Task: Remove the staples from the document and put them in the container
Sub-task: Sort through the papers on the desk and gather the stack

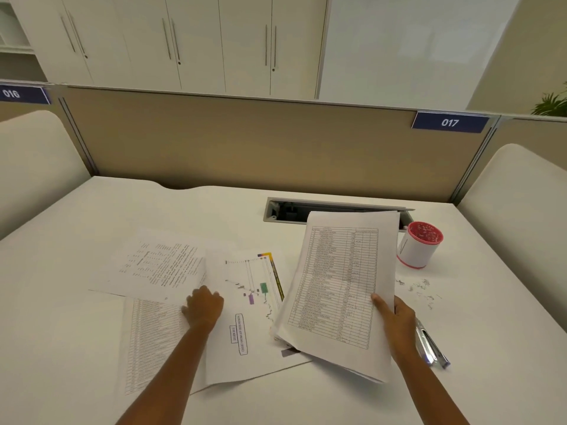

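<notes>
Right hand [395, 317] clamped on the right edge of the document [337, 286], thumb on top: one white stack, top page a printed table, raised and tilted above the surface [61, 348]. Left hand [202, 308], fingers bent, tips on loose sheets; whether it pinches one cannot be told. Three loose sheets lie flat: text sheet [156, 265], coloured chart sheet [245, 302], table sheet [150, 342]. One silvery tool [429, 345] just beside the right wrist. Loose staples [420, 288] scattered near one red-rimmed white container [418, 245], far right
</notes>
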`<move>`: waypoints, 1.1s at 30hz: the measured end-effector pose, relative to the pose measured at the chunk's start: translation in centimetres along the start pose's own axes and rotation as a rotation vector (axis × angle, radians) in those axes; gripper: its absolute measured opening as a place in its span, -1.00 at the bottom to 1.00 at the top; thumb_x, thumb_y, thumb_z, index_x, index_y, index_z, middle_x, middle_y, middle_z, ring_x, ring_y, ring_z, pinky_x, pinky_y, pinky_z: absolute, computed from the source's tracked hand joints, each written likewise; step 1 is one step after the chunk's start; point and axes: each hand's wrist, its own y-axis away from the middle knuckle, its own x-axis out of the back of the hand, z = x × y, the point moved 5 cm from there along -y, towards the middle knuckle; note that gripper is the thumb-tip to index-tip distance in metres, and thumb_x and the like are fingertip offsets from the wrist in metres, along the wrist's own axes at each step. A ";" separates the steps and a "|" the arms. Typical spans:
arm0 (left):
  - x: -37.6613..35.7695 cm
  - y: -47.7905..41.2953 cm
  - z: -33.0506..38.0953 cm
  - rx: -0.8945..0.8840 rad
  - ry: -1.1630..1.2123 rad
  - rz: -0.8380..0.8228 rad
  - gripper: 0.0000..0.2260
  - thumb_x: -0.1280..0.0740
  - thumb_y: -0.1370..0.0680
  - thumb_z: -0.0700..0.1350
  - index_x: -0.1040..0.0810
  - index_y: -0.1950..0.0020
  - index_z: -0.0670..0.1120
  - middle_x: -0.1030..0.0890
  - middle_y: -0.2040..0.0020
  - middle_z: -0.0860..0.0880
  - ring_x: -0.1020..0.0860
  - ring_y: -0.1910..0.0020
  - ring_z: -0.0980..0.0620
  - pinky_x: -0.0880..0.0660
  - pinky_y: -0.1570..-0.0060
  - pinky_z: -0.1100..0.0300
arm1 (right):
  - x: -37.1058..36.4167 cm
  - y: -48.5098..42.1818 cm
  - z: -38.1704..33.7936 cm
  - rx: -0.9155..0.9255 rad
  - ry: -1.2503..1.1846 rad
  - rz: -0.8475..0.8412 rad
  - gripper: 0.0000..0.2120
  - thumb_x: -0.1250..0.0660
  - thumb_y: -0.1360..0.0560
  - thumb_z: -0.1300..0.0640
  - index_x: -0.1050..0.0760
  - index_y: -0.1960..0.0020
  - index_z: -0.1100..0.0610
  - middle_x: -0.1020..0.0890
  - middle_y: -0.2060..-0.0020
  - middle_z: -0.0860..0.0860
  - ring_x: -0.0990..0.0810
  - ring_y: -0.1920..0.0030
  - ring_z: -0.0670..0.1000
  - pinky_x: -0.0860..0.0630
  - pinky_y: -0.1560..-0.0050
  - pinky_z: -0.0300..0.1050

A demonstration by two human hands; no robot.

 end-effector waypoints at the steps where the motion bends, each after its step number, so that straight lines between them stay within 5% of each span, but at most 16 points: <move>1: -0.2 0.1 0.1 -0.031 0.025 0.016 -0.68 -0.15 -0.57 -0.13 -0.40 -0.21 -0.32 -0.50 -0.20 -0.28 -0.43 -0.22 -0.22 -0.32 -0.22 -0.03 | 0.0 -0.1 0.0 0.002 -0.001 0.000 -0.88 -0.29 -0.49 0.16 -0.48 0.04 0.22 -0.60 0.14 0.14 -0.57 0.19 0.18 -0.53 0.10 -0.01; 7: -0.1 0.7 0.9 -0.161 0.243 0.035 -0.79 -0.20 -0.55 -0.14 -0.39 0.19 -0.25 -0.56 0.11 -0.30 -0.54 0.02 -0.28 -0.45 0.08 0.01 | 0.2 -0.1 0.0 0.003 -0.005 0.005 -0.90 -0.29 -0.49 0.16 -0.46 0.04 0.18 -0.59 0.12 0.13 -0.58 0.16 0.19 -0.55 0.05 0.05; 12: 1.3 -0.1 -0.4 0.064 0.386 0.127 -0.68 -0.18 -0.56 -0.12 -0.45 -0.14 -0.36 -0.53 -0.13 -0.30 -0.47 -0.13 -0.29 -0.41 -0.10 -0.06 | 0.5 -0.1 0.1 -0.004 -0.007 0.019 -0.86 -0.29 -0.49 0.16 -0.47 0.02 0.22 -0.59 0.13 0.13 -0.56 0.18 0.19 -0.52 0.07 0.02; 19: 2.7 -1.5 -2.6 0.294 0.386 0.104 -0.65 -0.22 -0.53 -0.16 -0.38 -0.24 -0.34 -0.36 -0.25 -0.37 -0.37 -0.21 -0.35 -0.39 -0.14 -0.14 | 0.5 0.4 0.3 -0.019 -0.021 0.008 -0.91 -0.29 -0.48 0.17 -0.45 0.06 0.18 -0.59 0.13 0.13 -0.56 0.19 0.18 -0.51 0.09 0.00; 27: 2.2 0.0 3.7 -0.226 0.650 -0.004 -0.70 -0.17 -0.57 -0.27 -0.38 -0.30 -0.28 -0.47 -0.28 -0.24 -0.45 -0.24 -0.22 -0.37 -0.26 -0.07 | -1.6 0.5 0.0 -0.127 -0.112 -0.188 -0.83 -0.28 -0.49 0.13 -0.48 -0.04 0.20 -0.63 0.15 0.07 -0.62 0.16 0.09 -0.57 0.14 -0.04; 30: 2.0 1.6 6.2 -0.322 0.789 -0.157 -0.73 -0.16 -0.57 -0.29 -0.42 -0.26 -0.25 -0.53 -0.18 -0.16 -0.51 -0.12 -0.13 -0.45 -0.12 0.12 | -2.8 0.7 -0.7 -0.151 -0.133 -0.273 -0.83 -0.28 -0.49 0.10 -0.50 -0.02 0.16 -0.65 0.15 0.04 -0.64 0.15 0.06 -0.60 0.24 -0.14; 33: 1.8 3.2 7.9 -0.372 0.879 -0.260 -0.78 -0.18 -0.57 -0.25 -0.47 -0.19 -0.20 -0.57 -0.07 -0.12 -0.55 -0.01 -0.07 -0.51 0.05 0.27 | -3.5 0.5 -1.2 -0.170 -0.176 -0.267 -0.73 -0.28 -0.48 0.09 -0.49 -0.12 0.22 -0.65 0.02 0.14 -0.64 0.04 0.16 -0.60 0.02 0.08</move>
